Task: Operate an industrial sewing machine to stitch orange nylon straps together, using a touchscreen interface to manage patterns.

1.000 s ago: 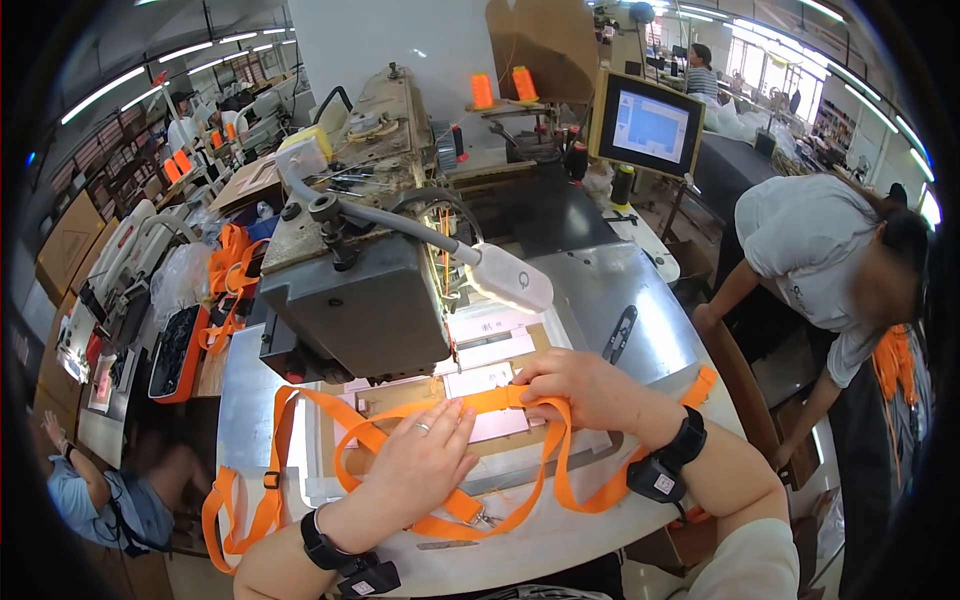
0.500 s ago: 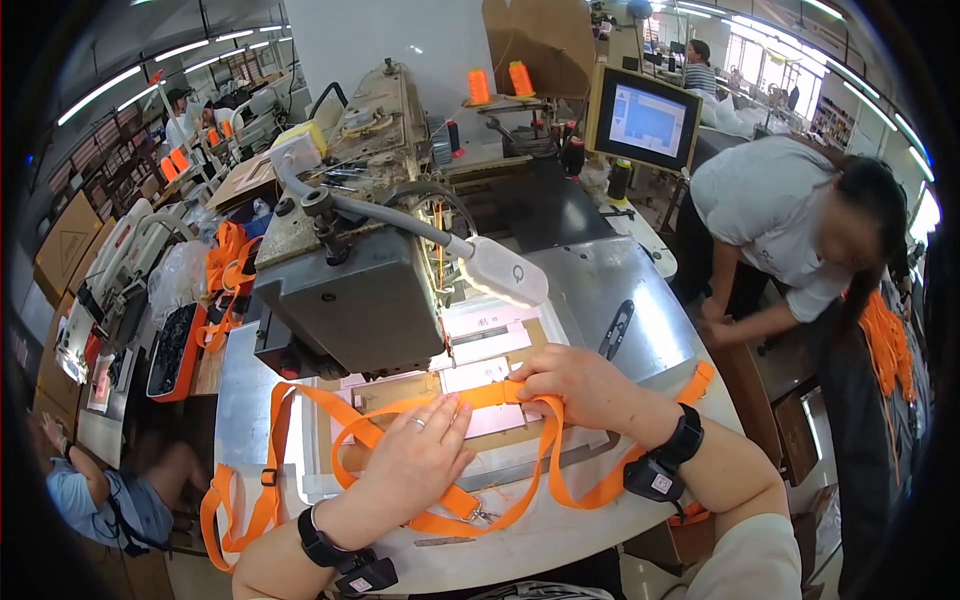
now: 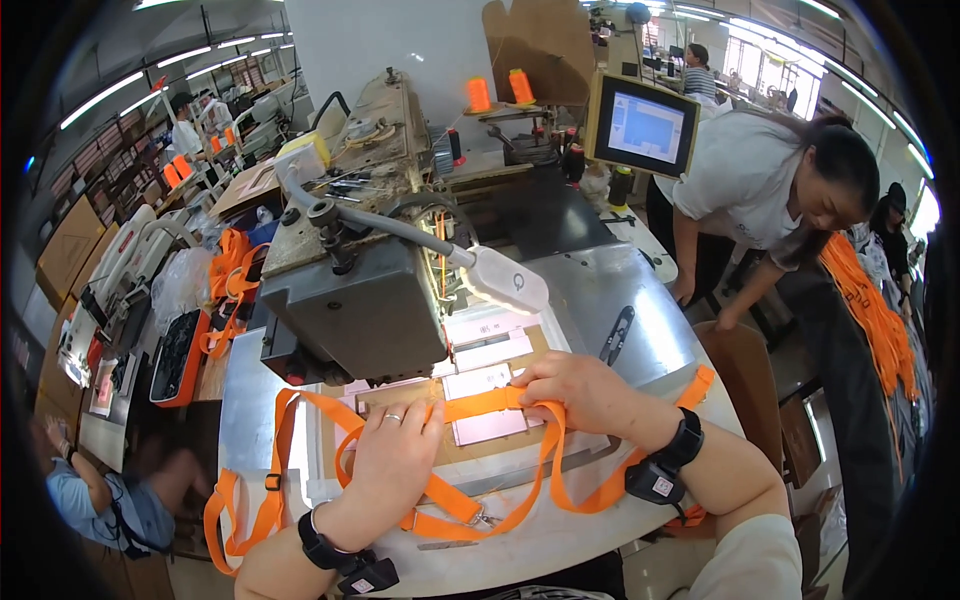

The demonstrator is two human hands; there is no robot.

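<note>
An orange webbing strap [image 3: 480, 402] lies stretched between my hands across a pink and tan sewing template [image 3: 490, 433], below the head of an industrial sewing machine [image 3: 360, 315]. My left hand [image 3: 385, 465] has its fingers bent over the strap's left part, the thumb hidden. My right hand [image 3: 575, 388] pinches the strap further right, with thumb and fingers close together. Loops of the same strap hang toward me over the table edge. A metal snap hook [image 3: 484, 518] sits on one strap end, and a dark slider buckle [image 3: 272, 482] is on the left loop.
A lit lamp [image 3: 508, 280] hangs over the template. Black thread snips [image 3: 618, 335] lie on the metal table [image 3: 655, 310] at right. Behind stands a screen [image 3: 640, 125]. A co-worker [image 3: 745, 190] bends beside a heap of orange straps [image 3: 875, 315]. A red-orange bin [image 3: 180, 360] is at left.
My left hand has drawn slightly left and its fingers have bent more. My right hand has barely moved and still pinches the strap. The co-worker has shifted, arms now lower and apart.
</note>
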